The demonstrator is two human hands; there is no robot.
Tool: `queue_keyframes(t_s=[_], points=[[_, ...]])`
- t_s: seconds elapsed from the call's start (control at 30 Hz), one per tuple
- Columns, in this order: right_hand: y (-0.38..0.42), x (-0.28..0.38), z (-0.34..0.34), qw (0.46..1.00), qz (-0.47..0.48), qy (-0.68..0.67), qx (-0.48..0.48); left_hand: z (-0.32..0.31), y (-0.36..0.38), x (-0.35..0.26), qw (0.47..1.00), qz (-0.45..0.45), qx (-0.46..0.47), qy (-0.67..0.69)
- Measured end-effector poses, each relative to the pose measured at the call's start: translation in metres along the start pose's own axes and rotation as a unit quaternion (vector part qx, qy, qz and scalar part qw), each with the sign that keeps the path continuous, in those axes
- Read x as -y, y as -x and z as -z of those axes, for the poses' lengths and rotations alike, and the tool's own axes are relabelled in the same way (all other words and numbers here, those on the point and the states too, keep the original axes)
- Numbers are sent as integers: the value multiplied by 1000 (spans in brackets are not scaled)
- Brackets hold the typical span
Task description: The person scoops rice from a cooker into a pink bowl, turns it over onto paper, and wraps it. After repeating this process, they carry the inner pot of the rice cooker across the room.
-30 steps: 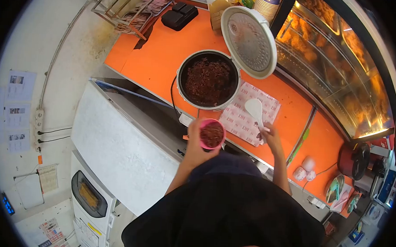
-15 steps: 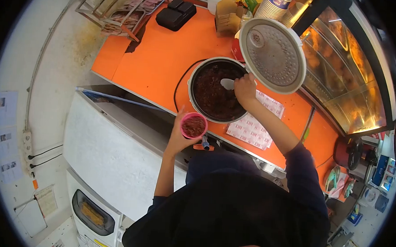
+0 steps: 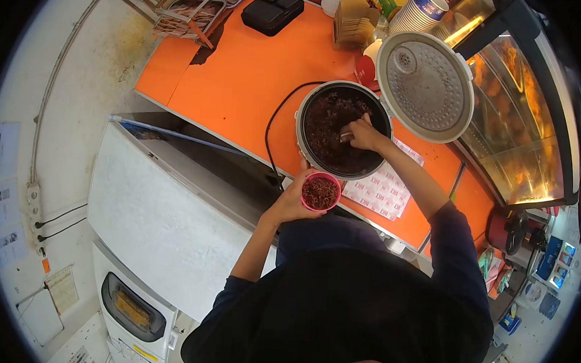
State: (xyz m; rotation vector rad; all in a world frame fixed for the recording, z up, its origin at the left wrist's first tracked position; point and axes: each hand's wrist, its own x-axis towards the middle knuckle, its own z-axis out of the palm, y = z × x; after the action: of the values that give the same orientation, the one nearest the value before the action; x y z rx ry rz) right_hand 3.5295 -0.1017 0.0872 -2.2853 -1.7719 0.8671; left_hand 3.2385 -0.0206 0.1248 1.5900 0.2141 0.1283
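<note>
Holding a pink cup (image 3: 320, 192) of dark reddish rice, the left hand (image 3: 292, 203) had its grip wrapped round the cup's side, just at the cooker's six o'clock. The right hand (image 3: 364, 135), grip closed on a white scoop (image 3: 346, 137), reached inside the open rice cooker (image 3: 344, 129), full of the same dark rice, on the orange worktop (image 3: 243, 75).

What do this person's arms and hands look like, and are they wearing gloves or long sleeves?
Both hands are bare: no gloves, and no rings or watch that can be made out. The left hand and right hand come out of dark navy sleeves. The left sleeve is pushed up near the elbow, leaving the forearm uncovered; the right sleeve ends around mid-forearm. The sleeves match the dark top, plain with no visible markings.
</note>
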Motion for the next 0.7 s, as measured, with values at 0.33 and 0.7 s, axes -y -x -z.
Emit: queue_keyframes(t_s=[0.33, 0.7], points=[[21, 10, 23, 999, 48, 0, 6, 5, 6, -19, 998, 22, -59, 22], [88, 25, 107, 995, -5, -37, -95, 22, -34, -63, 988, -12, -139, -73]])
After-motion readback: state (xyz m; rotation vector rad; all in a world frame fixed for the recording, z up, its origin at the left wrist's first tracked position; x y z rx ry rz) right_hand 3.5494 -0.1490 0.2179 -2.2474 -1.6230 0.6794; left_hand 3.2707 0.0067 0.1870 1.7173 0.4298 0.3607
